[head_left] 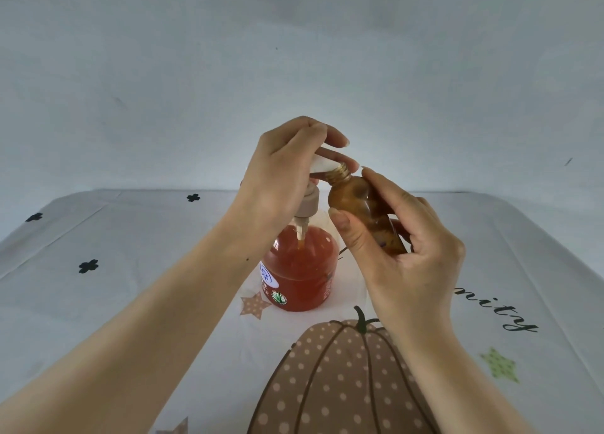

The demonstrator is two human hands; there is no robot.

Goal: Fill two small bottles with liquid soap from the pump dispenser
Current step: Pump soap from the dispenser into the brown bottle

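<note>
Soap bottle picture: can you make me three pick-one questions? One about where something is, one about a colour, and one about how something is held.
1. Where is the mouth of the small bottle?
A. At the tip of the pump's spout
B. Down in a sink
C. Inside a box

2. What colour is the soap in the pump dispenser?
A. Blue
B. Green
C. Orange-red

3. How is the small bottle held?
A. Standing by itself, nobody touching it
B. Tilted, gripped by the right hand
C. Lying flat with a cap on

Answers:
1 A, its open neck is up at the white spout.
2 C, the clear dispenser shows orange-red liquid.
3 B, the thumb and fingers curl round it in the air, with its neck leaning toward the pump.
</note>
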